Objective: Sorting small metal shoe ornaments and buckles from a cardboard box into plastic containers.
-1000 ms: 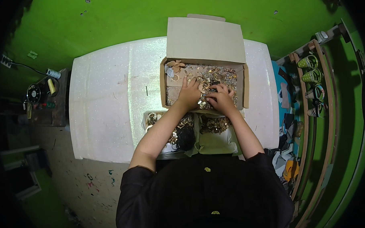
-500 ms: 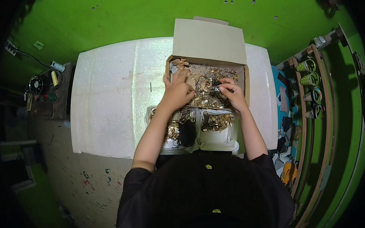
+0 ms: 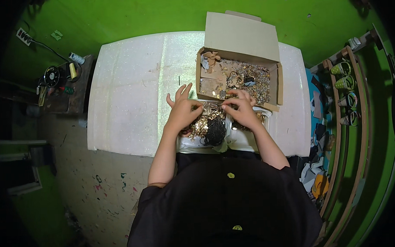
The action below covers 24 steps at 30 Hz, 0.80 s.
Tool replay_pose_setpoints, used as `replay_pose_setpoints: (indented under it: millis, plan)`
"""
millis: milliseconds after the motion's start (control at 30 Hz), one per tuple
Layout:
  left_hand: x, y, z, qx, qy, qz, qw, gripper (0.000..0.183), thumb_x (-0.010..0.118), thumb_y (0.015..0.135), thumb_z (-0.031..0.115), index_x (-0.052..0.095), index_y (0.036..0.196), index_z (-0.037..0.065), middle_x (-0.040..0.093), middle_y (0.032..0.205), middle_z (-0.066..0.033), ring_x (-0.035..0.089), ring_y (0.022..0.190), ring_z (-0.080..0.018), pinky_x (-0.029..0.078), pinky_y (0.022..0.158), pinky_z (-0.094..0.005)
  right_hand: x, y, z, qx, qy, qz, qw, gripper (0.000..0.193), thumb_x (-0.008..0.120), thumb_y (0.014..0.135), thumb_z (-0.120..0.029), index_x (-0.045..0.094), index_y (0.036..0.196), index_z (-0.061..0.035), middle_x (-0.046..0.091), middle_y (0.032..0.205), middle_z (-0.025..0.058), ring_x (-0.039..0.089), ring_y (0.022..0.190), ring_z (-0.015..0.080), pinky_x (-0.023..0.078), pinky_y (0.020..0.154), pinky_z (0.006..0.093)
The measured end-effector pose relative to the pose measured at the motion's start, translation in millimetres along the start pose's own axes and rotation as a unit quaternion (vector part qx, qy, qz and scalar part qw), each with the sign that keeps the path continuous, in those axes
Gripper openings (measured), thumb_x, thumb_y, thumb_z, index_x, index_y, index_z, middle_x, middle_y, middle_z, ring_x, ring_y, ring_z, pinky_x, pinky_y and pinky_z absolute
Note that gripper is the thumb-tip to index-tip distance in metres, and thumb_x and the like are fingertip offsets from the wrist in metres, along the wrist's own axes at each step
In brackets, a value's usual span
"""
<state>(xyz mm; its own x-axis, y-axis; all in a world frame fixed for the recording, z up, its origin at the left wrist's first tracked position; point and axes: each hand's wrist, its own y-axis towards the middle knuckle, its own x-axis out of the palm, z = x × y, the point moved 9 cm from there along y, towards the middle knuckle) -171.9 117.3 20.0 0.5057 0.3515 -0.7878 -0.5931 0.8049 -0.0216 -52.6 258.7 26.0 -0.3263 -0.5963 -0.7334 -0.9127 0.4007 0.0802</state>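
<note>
My left hand (image 3: 182,112) is over the upper left edge of a white lined tray (image 3: 200,148). Its thumb and index finger are pinched together while the other fingers fan out. Opposite it, my right hand (image 3: 242,109) also pinches thumb and index finger, near the box's front edge. Whatever lies in either pinch is too small to make out. Between and below the hands, the tray holds gold-coloured metal pieces (image 3: 200,127) and a black tangled heap (image 3: 216,131). A second white tray (image 3: 243,142) with metal pieces is partly hidden by my right forearm.
Behind the hands stands an open cardboard box (image 3: 241,35) strewn with small metal bits; a dark and bluish item (image 3: 249,81) and tan scraps (image 3: 211,58) lie inside. The white table (image 3: 127,95) extends left. A shoe rack (image 3: 342,105) stands right, a small side table (image 3: 66,97) left.
Both hands have come out of the box toward the left tray and closer together. The dark item near my right hand now lies in the box. The whole view has shifted slightly.
</note>
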Motion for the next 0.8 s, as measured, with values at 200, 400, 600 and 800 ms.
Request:
replay_pose_setpoints:
  millis: [200,400,600,800]
  plan:
    - [8.5,-10.5,-7.8,0.001,-0.009,-0.006,1.0,0.019,0.068,0.074,0.03,0.075,0.085,0.015,0.033,0.143,-0.0209,0.02,0.136,-0.0352,-0.007,0.103,-0.0588,23.4,-4.9,-14.6,-0.045,-0.144,-0.01,0.989,0.013,0.066,0.075,-0.023,0.072,0.085,-0.018,0.053,0.122,0.0057,0.036,0.122,0.0311,0.014,0.098,0.0554]
    - [9.4,-14.7,-7.5,0.008,-0.013,-0.006,1.0,0.019,0.068,0.074,0.029,0.075,0.085,0.015,0.034,0.143,-0.0212,0.021,0.135,-0.0349,-0.006,0.103,-0.0588,1.8,-13.1,-17.8,-0.026,-0.12,0.095,0.988,0.021,0.065,0.076,-0.023,0.07,0.095,-0.0177,0.05,0.126,0.0083,0.033,0.124,0.0312,0.014,0.099,0.052]
    - [9.2,-19.1,6.1,0.036,-0.015,0.012,0.999,0.017,0.069,0.075,0.029,0.075,0.084,0.017,0.035,0.143,-0.017,0.022,0.135,-0.0338,-0.004,0.103,-0.059,-2.2,-23.4,-11.5,0.032,-0.052,0.078,0.995,0.02,0.066,0.076,-0.027,0.071,0.093,-0.0174,0.049,0.126,0.0099,0.032,0.125,0.0298,0.014,0.1,0.0466]
    - [2.5,-23.9,34.7,0.095,0.018,0.065,0.993,0.013,0.071,0.073,0.028,0.074,0.081,0.019,0.035,0.143,-0.0133,0.023,0.134,-0.0321,0.004,0.1,-0.0641,2.8,-31.3,-25.4,-0.024,-0.057,0.071,0.996,0.018,0.071,0.071,-0.028,0.072,0.087,-0.0197,0.053,0.12,0.0063,0.034,0.123,0.029,0.013,0.1,0.0481]
